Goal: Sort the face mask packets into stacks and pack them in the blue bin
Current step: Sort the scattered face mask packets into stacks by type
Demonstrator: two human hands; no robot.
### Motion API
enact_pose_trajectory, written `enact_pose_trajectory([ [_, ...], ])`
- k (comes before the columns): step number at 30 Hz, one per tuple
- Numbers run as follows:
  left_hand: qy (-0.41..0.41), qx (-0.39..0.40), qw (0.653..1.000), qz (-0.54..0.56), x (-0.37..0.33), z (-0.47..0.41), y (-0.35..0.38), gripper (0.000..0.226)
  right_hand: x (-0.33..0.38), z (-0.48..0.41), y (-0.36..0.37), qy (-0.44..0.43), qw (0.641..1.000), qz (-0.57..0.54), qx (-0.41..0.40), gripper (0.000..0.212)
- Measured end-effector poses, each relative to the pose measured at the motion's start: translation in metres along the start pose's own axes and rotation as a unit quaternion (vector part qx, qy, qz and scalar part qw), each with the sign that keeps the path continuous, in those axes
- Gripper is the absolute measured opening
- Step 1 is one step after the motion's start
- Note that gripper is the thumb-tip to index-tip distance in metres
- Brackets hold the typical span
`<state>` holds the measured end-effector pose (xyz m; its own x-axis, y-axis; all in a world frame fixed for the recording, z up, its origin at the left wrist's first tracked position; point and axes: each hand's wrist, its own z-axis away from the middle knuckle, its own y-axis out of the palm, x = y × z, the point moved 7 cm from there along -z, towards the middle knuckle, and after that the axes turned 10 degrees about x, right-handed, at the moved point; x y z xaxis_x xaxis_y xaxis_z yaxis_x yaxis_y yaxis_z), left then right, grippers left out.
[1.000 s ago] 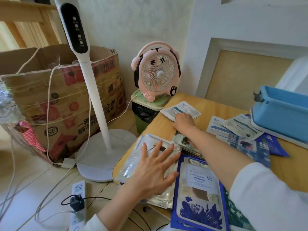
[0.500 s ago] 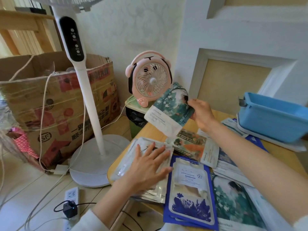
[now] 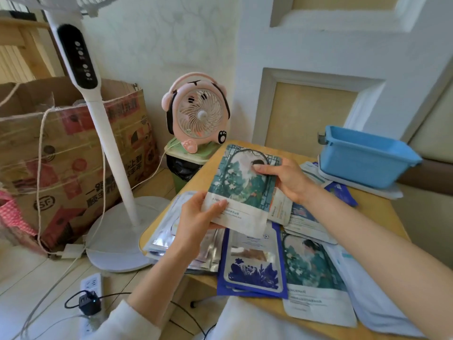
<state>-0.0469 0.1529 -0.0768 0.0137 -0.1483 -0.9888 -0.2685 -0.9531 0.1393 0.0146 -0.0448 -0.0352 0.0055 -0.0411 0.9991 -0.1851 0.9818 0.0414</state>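
Observation:
I hold a green painted face mask packet (image 3: 241, 187) above the table with both hands. My left hand (image 3: 198, 217) grips its white lower left corner. My right hand (image 3: 282, 177) pinches its upper right edge. Beneath it lie a silver packet stack (image 3: 171, 239), a dark blue packet stack (image 3: 252, 263) and a second green packet (image 3: 311, 268). More packets (image 3: 304, 217) are spread toward the back. The blue bin (image 3: 365, 159) stands at the table's back right, resting on white packets.
The wooden table (image 3: 382, 212) has its left edge by a white standing fan (image 3: 107, 153). A pink desk fan (image 3: 196, 111) sits on a green bin beyond the far corner. A cardboard box (image 3: 56, 153) and a power strip (image 3: 90, 293) are on the floor at left.
My right hand brought the green packet from the far edge toward me. My left hand lifted off the silver stack and took hold of the packet's lower corner.

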Motion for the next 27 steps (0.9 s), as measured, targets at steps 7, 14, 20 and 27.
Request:
enact_pose_trajectory([
  [7,-0.008,0.056,0.997,-0.056,0.011,0.011,0.034,0.013,0.001,0.031,-0.037,-0.025,0.995,0.068,-0.075,0.011],
  [14,-0.102,0.27,0.911,-0.296,0.037,0.037,0.091,0.043,-0.051,0.072,-0.093,0.236,0.94,0.238,0.053,0.014],
  [20,0.136,0.291,0.796,-0.513,0.046,0.024,0.135,0.035,-0.075,0.097,-0.102,0.224,0.887,0.401,0.053,0.018],
  [27,0.094,0.397,0.646,-0.645,0.096,0.017,0.16,0.075,-0.052,0.092,-0.171,0.091,0.882,0.429,-0.173,0.013],
])
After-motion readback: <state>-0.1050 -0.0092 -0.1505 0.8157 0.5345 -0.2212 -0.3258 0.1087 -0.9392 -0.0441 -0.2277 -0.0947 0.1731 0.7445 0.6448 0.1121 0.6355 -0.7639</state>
